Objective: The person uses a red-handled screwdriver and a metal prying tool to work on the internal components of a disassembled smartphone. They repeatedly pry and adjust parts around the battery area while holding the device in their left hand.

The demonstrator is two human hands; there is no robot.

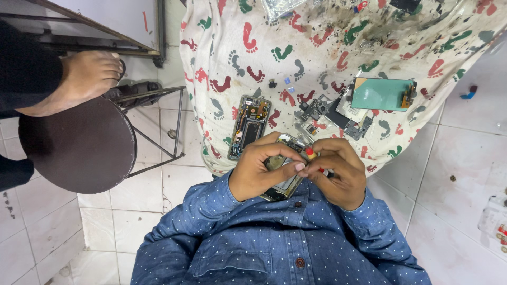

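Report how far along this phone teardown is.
Done: an opened phone frame, a green-backed panel and loose parts lie on the footprint-print cloth. In hand: the left hand holds another phone while the right hand works a red-tipped tool on it. Left: nothing looks reassembled.

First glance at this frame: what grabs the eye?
At centre, the left hand and right hand grip an opened phone body, the right also pinching a red-tipped tool. Behind them a white cloth printed with coloured footprints carries a stripped phone frame and a green rectangular panel. Left, a bare foot rests on a round dark stool.
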